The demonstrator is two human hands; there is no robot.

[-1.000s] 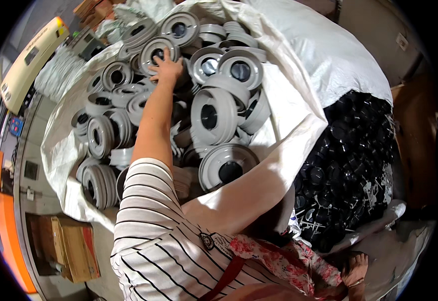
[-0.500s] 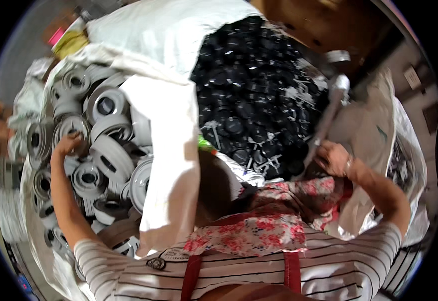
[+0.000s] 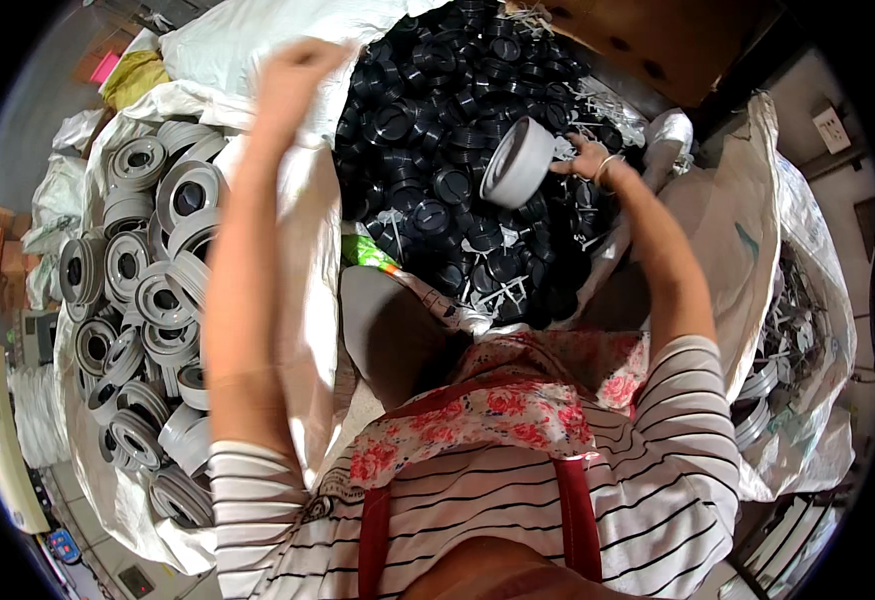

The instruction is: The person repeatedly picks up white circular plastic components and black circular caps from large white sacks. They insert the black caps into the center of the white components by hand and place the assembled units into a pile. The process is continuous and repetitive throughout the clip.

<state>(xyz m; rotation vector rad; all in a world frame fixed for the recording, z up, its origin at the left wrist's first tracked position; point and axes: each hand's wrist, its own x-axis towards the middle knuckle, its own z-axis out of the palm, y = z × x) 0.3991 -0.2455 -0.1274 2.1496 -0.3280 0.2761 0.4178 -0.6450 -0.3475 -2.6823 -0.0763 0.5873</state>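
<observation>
- we hold a grey round part [image 3: 517,162] in our right hand [image 3: 585,160], fingers pinching its far rim so it hangs tilted above the sack of black caps [image 3: 457,150], its flat side turned toward us.
- it reads as a short, wide grey plastic ring or pulley-like disc, smooth-walled with a paler edge; we judge it light enough for a few fingers.
- the black caps lie loose and heaped, small and ribbed, with pale shreds among them.
- our left hand [image 3: 292,75] is raised and blurred at the white sack's rim [image 3: 302,200]; it seems curled on the fabric, but we cannot tell for sure.
- that rim divides the black heap from the sack of matching grey parts [image 3: 147,290] on our left, stacked mostly on edge.
- a further white sack [image 3: 787,300] on our right holds greyish pieces we cannot make out.
</observation>
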